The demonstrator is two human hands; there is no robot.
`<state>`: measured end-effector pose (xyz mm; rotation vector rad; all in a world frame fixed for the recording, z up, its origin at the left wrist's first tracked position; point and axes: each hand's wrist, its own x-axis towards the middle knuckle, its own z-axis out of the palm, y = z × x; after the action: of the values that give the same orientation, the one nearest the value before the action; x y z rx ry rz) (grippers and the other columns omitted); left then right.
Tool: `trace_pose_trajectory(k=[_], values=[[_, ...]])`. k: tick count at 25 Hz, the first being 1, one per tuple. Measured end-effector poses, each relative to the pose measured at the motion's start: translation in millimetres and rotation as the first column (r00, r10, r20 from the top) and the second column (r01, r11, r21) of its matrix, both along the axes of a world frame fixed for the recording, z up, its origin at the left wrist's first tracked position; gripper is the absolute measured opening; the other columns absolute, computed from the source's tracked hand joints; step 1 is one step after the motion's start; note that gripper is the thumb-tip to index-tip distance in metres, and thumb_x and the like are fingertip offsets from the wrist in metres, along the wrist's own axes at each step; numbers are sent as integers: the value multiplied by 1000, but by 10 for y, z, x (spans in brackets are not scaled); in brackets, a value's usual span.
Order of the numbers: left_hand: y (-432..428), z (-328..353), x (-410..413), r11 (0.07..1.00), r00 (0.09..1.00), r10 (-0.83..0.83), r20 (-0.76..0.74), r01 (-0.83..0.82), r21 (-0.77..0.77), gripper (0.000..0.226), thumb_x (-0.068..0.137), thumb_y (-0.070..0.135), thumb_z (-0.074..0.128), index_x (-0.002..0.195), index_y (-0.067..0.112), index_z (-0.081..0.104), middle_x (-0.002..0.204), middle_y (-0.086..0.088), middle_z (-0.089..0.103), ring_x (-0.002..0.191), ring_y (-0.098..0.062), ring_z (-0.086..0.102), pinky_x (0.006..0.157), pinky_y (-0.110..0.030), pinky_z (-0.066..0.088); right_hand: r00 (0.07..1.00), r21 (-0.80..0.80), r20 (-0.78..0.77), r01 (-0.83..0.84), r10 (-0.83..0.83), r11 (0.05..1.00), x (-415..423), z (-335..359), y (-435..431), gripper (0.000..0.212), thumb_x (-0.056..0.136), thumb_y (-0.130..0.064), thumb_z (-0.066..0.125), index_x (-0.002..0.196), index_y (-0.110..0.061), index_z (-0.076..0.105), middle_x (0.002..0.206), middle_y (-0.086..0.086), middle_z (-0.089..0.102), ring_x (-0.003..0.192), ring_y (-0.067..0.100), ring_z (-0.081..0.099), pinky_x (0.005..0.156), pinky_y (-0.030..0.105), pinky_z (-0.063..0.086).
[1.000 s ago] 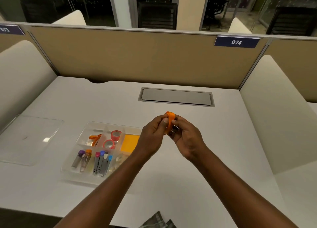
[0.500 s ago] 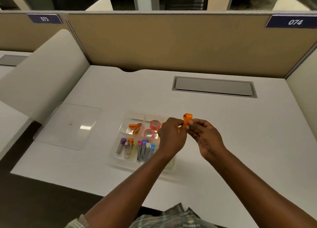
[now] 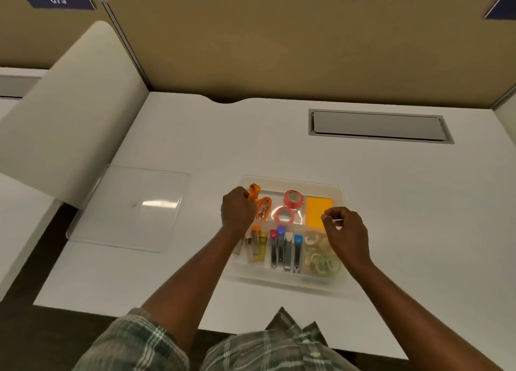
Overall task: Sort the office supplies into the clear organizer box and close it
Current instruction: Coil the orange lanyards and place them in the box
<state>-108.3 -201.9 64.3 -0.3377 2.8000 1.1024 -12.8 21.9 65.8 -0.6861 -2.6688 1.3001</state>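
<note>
The clear organizer box [image 3: 339, 192] lies open on the white desk. My left hand [image 3: 237, 210] holds a folded orange strap [image 3: 254, 191] over the box's back left compartment, where a second orange strap with a clip [image 3: 263, 207] lies. My right hand [image 3: 344, 231] hovers over the box's right side with fingers loosely curled and nothing visible in them. Two pink tape rolls [image 3: 289, 207], a yellow sticky pad [image 3: 318, 210], several staplers with coloured ends [image 3: 284, 248] and clear tape rolls [image 3: 321, 259] fill the other compartments.
The box's clear lid [image 3: 131, 207] lies flat on the desk to the left, near a white side divider [image 3: 72, 114]. A grey cable hatch [image 3: 379, 125] is set into the desk at the back right. A tan partition stands behind.
My left hand carried the orange strap down and left to the box's back left compartment. My right hand let go of it and drew away to the right.
</note>
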Motion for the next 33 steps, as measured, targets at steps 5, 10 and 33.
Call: trace_pose_trajectory(k=[5,10,33], values=[[-20,-280,-92,999,998,-30,58,29,15,12,89,16,64,79,9,62,73,-4,62,68,-18,58,54,-22,38,999,261,30,23,-31,965,171,-266,134,35,88,-28,70,119,-15,63,117,11,62,110,29,57,88,31,40],[-81,-301,-17,984,979,-179,-96,177,-24,32,92,27,63,118,9,64,114,-10,65,102,-24,62,84,-28,49,975,177,218,11,-50,984,235,-348,133,63,94,-32,62,148,-12,37,141,16,51,127,33,52,100,46,49],[-300,-822,681,793,844,-529,-92,453,-408,88,92,71,32,158,20,0,165,-10,-12,151,-29,-14,122,-50,-2,909,563,339,-402,241,722,400,-739,-531,83,94,-71,27,158,-28,-2,165,10,-15,151,34,-18,120,61,-2]])
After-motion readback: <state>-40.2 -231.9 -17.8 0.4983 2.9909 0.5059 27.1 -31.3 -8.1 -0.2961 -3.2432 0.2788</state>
